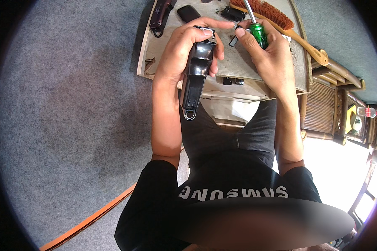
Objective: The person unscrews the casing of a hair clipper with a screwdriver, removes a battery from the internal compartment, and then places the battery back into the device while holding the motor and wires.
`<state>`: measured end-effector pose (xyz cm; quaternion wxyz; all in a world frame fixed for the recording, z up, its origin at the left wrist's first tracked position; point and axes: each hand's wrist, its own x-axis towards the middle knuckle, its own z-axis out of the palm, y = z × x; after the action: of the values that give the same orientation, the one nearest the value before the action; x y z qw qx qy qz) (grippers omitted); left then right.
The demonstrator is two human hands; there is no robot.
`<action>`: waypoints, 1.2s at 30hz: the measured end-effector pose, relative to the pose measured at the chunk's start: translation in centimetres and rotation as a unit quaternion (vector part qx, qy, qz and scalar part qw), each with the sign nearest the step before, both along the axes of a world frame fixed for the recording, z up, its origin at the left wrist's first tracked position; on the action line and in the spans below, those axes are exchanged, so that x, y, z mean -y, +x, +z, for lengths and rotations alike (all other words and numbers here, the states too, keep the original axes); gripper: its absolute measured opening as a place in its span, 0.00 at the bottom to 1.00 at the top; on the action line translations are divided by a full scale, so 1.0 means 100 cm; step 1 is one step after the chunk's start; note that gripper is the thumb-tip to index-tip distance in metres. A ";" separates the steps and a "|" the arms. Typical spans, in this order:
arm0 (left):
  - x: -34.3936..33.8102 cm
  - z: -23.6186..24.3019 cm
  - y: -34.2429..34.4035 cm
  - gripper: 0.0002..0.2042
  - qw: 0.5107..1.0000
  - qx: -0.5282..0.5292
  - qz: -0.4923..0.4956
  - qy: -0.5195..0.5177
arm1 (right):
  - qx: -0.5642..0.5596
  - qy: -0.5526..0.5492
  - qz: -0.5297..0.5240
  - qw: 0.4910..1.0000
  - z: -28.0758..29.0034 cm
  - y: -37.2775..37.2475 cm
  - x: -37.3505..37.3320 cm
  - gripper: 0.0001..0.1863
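Observation:
My left hand (178, 54) grips a glossy black hair clipper (197, 77), its metal head up and hanging loop down, with the index finger reaching right toward a small part. My right hand (272, 54) is closed on a screwdriver (258, 35) with a green handle and shaft pointing up, and a small dark piece (234, 38) is between or beside its thumb and fingertips; I cannot make out its exact shape. Both hands are over a pale wooden table (222, 62).
On the table lie a maroon clipper (159, 14), a black case (187, 14), dark parts (232, 13), a wooden-handled brush (272, 14) and small pieces in an open front compartment (238, 82). A bamboo chair (318, 113) stands right, an orange strip (88, 213) lies on grey carpet.

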<state>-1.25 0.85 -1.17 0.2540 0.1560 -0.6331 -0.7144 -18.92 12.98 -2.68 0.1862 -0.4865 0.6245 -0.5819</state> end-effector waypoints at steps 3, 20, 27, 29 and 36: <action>0.000 0.001 0.000 0.23 1.000 0.000 -0.012 -0.009 | -0.007 -0.006 -0.003 1.000 -0.003 -0.001 0.001 0.20; 0.001 0.001 0.001 0.22 1.000 0.002 -0.014 0.009 | 0.063 -0.031 0.049 0.996 -0.010 0.000 0.006 0.17; 0.001 -0.001 0.000 0.22 1.000 0.010 0.000 0.007 | 0.032 -0.011 0.017 0.999 -0.003 0.002 0.001 0.15; 0.001 0.000 0.000 0.22 1.000 0.013 -0.002 0.008 | 0.020 -0.004 0.010 1.000 -0.005 0.002 0.002 0.15; 0.000 0.000 -0.001 0.23 1.000 0.013 0.005 0.004 | 0.028 -0.043 0.022 0.998 -0.008 0.001 0.002 0.14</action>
<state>-1.31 0.90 -1.20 0.2487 0.1698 -0.6324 -0.7137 -18.78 12.79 -3.50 0.1956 -0.4909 0.5829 -0.6173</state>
